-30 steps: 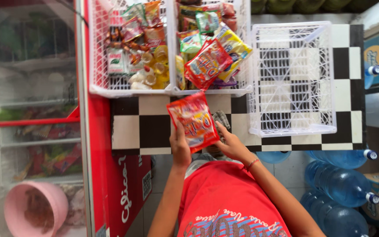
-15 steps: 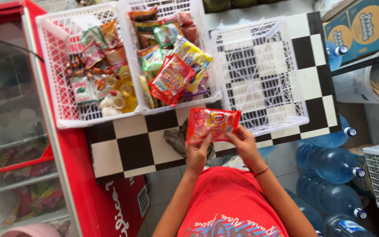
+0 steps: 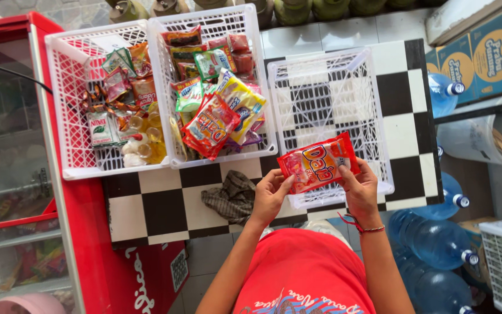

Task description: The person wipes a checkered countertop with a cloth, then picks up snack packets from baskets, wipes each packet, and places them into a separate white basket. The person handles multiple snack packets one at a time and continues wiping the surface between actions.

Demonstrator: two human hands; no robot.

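Both hands share one packet (image 3: pixel 319 163), a flat red-and-orange sachet held face up. The left hand (image 3: pixel 269 196) pinches its lower left edge, thumb on top and fingers curled under; the right hand (image 3: pixel 360 189) pinches the right end the same way, thumb on the face. Each grip is narrow, closed on the thin edge of the packet, nothing else in either.

The packet's long axis runs left to right, tilted a little so its right end sits higher. It hangs just over the near rim of the right basket (image 3: pixel 373 116), a white lattice one that shows only the checkered worktop (image 3: pixel 164 203) through its floor. So the open basket lies straight ahead of the grip, away from the body, and the right hand is the nearer to it.

Left of it, touching side by side, stand the middle basket (image 3: pixel 261 70) and the left basket (image 3: pixel 65 116), both full of sachets. A crumpled cloth (image 3: pixel 232 196) lies on the worktop just beside the left hand. Water jugs (image 3: pixel 437 250) stand below on the right.
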